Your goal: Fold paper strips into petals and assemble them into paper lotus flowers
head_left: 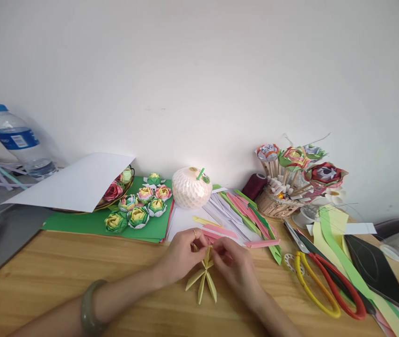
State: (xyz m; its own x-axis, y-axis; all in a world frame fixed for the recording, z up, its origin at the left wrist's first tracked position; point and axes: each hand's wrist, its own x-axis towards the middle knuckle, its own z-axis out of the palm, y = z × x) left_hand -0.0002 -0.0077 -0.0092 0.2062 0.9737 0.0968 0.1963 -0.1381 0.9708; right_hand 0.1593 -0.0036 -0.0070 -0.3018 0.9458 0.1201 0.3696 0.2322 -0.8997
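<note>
A bundle of folded yellow paper strips [201, 281], fanned out like petals from a pinched middle, hangs between my hands over the wooden table. My left hand [184, 252], with a ring on one finger, pinches its upper end. From the other side my right hand [236, 267] closes its thumb and fingers on the upper strips. The fingertips partly hide the top of the bundle. Just beyond the hands lie folded pink paper strips [219, 231].
Red-and-yellow-handled scissors [320, 276] lie at right beside paper strips. Behind stand a basket of paper flowers [278, 203], a maroon thread spool [254, 186] and a foam-netted fruit [191, 188]. Paper lotuses [138, 217] sit on green sheets [80, 225]. A water bottle [18, 140] stands far left.
</note>
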